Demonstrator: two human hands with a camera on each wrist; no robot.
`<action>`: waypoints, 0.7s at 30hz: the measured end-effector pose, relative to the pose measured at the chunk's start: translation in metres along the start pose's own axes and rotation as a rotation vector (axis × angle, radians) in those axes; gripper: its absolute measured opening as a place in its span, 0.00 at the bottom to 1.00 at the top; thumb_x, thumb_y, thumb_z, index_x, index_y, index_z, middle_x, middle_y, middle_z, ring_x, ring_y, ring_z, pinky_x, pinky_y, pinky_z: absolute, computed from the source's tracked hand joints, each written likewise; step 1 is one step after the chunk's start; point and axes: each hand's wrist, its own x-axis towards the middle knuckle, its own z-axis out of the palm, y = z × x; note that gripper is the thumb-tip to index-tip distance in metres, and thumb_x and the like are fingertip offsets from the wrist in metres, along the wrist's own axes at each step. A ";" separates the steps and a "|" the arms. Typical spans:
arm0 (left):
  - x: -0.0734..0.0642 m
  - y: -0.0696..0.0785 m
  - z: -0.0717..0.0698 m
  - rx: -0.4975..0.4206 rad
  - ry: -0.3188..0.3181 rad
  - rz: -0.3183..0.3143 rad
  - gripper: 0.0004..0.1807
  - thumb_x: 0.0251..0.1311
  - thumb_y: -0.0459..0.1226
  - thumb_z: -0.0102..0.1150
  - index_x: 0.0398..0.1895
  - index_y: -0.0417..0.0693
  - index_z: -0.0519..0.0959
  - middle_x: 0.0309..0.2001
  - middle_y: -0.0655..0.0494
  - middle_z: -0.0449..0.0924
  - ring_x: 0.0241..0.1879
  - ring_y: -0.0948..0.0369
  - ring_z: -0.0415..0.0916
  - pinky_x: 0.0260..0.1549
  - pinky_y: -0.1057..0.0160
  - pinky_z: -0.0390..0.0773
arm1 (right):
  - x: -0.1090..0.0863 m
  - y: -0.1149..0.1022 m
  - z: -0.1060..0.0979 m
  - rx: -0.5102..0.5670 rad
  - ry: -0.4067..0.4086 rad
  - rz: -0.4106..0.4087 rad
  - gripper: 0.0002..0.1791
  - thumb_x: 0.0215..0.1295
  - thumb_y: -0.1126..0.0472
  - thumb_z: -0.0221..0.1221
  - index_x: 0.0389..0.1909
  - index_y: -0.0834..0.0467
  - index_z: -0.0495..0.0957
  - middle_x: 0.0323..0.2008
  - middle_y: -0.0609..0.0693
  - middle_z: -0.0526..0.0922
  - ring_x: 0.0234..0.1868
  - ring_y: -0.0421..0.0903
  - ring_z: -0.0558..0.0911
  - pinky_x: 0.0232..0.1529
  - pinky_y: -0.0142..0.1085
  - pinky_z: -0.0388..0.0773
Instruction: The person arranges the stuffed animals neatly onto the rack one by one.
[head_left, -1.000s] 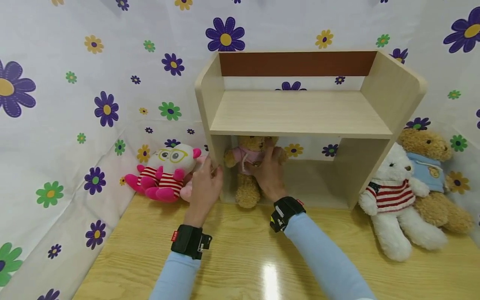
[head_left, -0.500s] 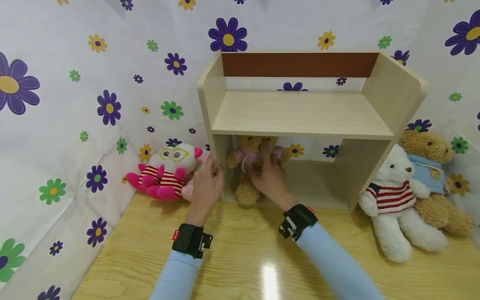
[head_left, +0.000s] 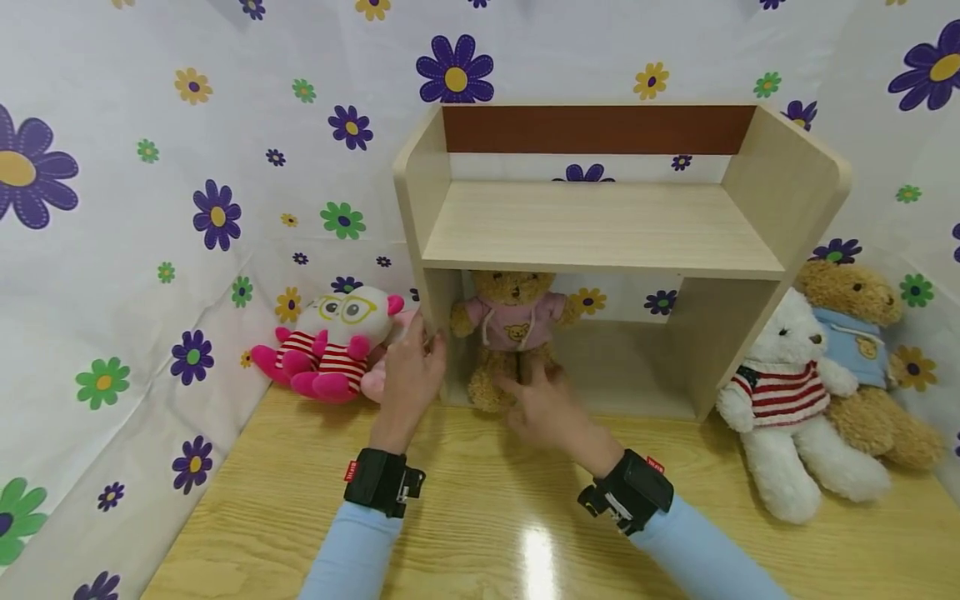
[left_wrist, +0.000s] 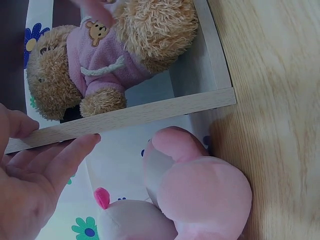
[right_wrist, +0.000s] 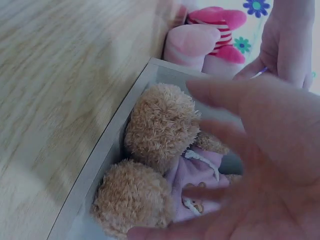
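A brown teddy bear [head_left: 513,323] in a pink hoodie sits in the lower left of a pale wooden shelf unit [head_left: 600,225], the top of its head hidden by the upper board. My left hand [head_left: 408,375] grips the unit's left side panel [left_wrist: 150,111], thumb on one face and fingers on the other. In front of the bear's legs [right_wrist: 162,125] is my right hand [head_left: 547,410], fingers spread and extended, holding nothing. In the right wrist view its blurred fingers [right_wrist: 217,95] overlap the bear's hoodie and legs.
Left of the unit lie a pink-and-white plush toy [head_left: 341,346] with yellow glasses and a pale pink plush [left_wrist: 205,192]. A white bear [head_left: 783,392] in a striped sweater and a brown bear [head_left: 855,337] in blue lean at its right. All rest on a wooden table [head_left: 465,517].
My right hand has come down from the bear's face and chest to its legs, leaving its muzzle and hoodie in view. My left hand stays at the panel.
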 end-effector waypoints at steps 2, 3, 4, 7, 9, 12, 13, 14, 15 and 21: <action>0.000 0.000 0.001 -0.002 0.001 0.008 0.25 0.70 0.32 0.56 0.69 0.37 0.70 0.55 0.30 0.83 0.45 0.40 0.87 0.42 0.43 0.86 | -0.004 -0.001 0.003 -0.055 -0.045 -0.018 0.31 0.71 0.48 0.61 0.74 0.41 0.68 0.78 0.72 0.51 0.69 0.88 0.57 0.66 0.74 0.62; -0.001 0.000 0.002 0.001 0.003 0.012 0.25 0.70 0.32 0.57 0.69 0.37 0.70 0.54 0.30 0.83 0.44 0.40 0.87 0.42 0.43 0.87 | -0.007 -0.002 0.004 -0.080 -0.060 -0.029 0.32 0.72 0.46 0.61 0.75 0.40 0.68 0.79 0.69 0.50 0.68 0.89 0.55 0.67 0.75 0.61; -0.001 0.000 0.002 0.002 0.006 0.016 0.26 0.70 0.32 0.57 0.69 0.37 0.70 0.54 0.30 0.83 0.44 0.40 0.87 0.41 0.43 0.87 | -0.008 -0.002 0.006 -0.091 -0.072 -0.043 0.32 0.72 0.46 0.61 0.75 0.40 0.68 0.80 0.67 0.49 0.69 0.90 0.52 0.66 0.76 0.60; -0.001 0.000 0.003 0.011 0.015 0.019 0.26 0.69 0.31 0.57 0.70 0.37 0.69 0.55 0.30 0.83 0.45 0.40 0.87 0.43 0.43 0.86 | -0.010 -0.002 0.009 -0.113 -0.083 -0.079 0.34 0.71 0.45 0.62 0.76 0.42 0.67 0.81 0.62 0.52 0.69 0.92 0.49 0.66 0.78 0.56; -0.001 0.000 0.002 0.015 0.016 0.016 0.26 0.69 0.31 0.57 0.70 0.37 0.69 0.55 0.30 0.83 0.47 0.40 0.87 0.45 0.43 0.86 | -0.009 -0.002 0.011 -0.108 -0.078 -0.088 0.35 0.71 0.45 0.62 0.77 0.44 0.65 0.81 0.61 0.54 0.69 0.91 0.48 0.67 0.77 0.56; 0.000 0.000 0.001 0.016 0.012 0.012 0.26 0.70 0.32 0.56 0.70 0.37 0.69 0.56 0.30 0.82 0.49 0.40 0.86 0.46 0.43 0.86 | -0.005 -0.002 0.013 -0.105 -0.060 -0.102 0.35 0.72 0.46 0.61 0.77 0.45 0.65 0.80 0.61 0.56 0.71 0.87 0.52 0.66 0.76 0.59; -0.001 0.000 0.001 0.017 0.011 0.008 0.26 0.70 0.32 0.56 0.70 0.37 0.69 0.56 0.30 0.82 0.49 0.40 0.86 0.46 0.43 0.86 | -0.002 -0.002 0.013 -0.104 -0.047 -0.109 0.34 0.72 0.47 0.61 0.77 0.46 0.66 0.80 0.61 0.57 0.72 0.86 0.54 0.67 0.76 0.59; -0.001 0.000 0.001 0.019 0.011 0.005 0.26 0.70 0.33 0.56 0.70 0.37 0.69 0.56 0.30 0.82 0.50 0.40 0.86 0.47 0.42 0.86 | 0.000 -0.002 0.014 -0.104 -0.038 -0.114 0.33 0.73 0.47 0.60 0.76 0.46 0.66 0.79 0.62 0.58 0.72 0.84 0.55 0.68 0.76 0.57; -0.001 -0.001 0.001 0.021 0.011 0.001 0.26 0.70 0.33 0.56 0.70 0.38 0.69 0.56 0.30 0.82 0.50 0.40 0.85 0.47 0.42 0.86 | 0.002 -0.002 0.014 -0.102 -0.026 -0.120 0.32 0.73 0.48 0.60 0.76 0.46 0.67 0.79 0.62 0.59 0.73 0.81 0.58 0.68 0.76 0.56; -0.002 -0.002 0.003 0.025 0.012 -0.005 0.26 0.71 0.34 0.56 0.70 0.38 0.70 0.56 0.30 0.82 0.51 0.39 0.85 0.48 0.42 0.85 | 0.015 -0.001 0.015 -0.116 0.047 -0.147 0.30 0.72 0.52 0.62 0.74 0.48 0.70 0.77 0.64 0.63 0.73 0.68 0.68 0.69 0.77 0.53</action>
